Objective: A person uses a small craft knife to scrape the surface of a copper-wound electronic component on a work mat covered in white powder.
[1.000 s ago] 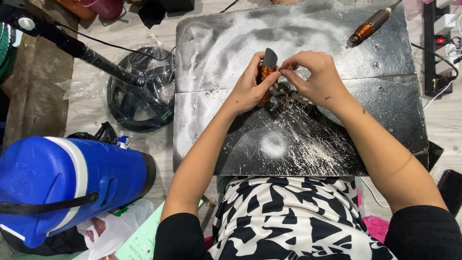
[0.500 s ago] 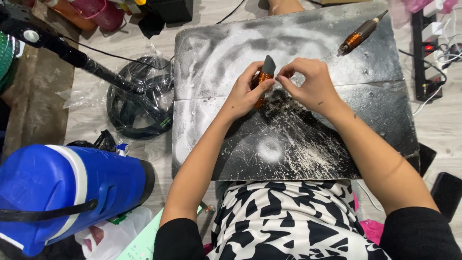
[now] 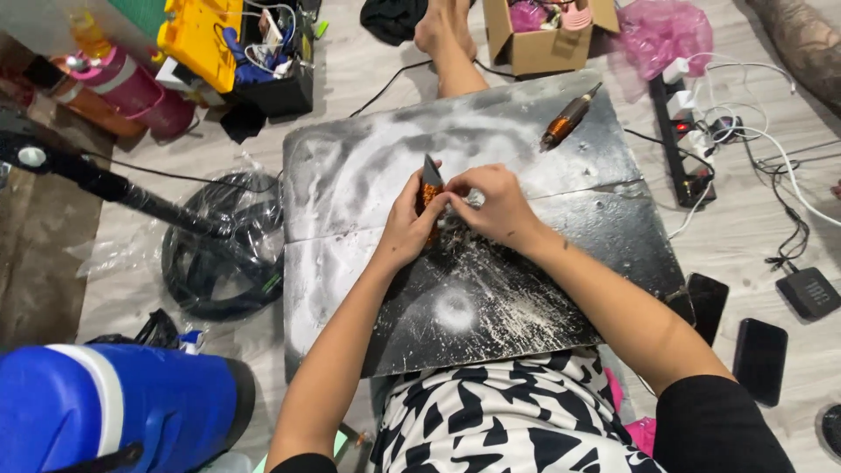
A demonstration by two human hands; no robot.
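While both hands meet over the middle of the dark work board (image 3: 368, 175), the left hand (image 3: 405, 229) is closed around a small orange tool with a dark blade-like tip (image 3: 430, 184), held upright with the tip pointing away from the person, and the right hand (image 3: 496, 208) has its fingers pinched together on something small right beside that tool; what the fingertips hold is too small to make out. The board is a flat, matte black slab in two joined pieces, dusted with pale powder in swirls and streaks, thickest near the hands. A second orange-and-black handpiece (image 3: 568, 117) lies loose on the board's far right corner, well apart from the hands. Beyond the board, an open cardboard box (image 3: 517, 42) holds pink items, and a crumpled pink plastic bag (image 3: 661, 35) sits just beside it. At the top left, a yellow plastic case (image 3: 197, 35) stands on a black box stuffed with tangled cables. A big blue cooler jug (image 3: 114, 407) with a white band, smooth and rounded, lies at the lower left, near a black coiled hose wrapped in clear plastic (image 3: 219, 258). Two dark phones (image 3: 759, 359) rest flat on the pale wood-look floor at the right.
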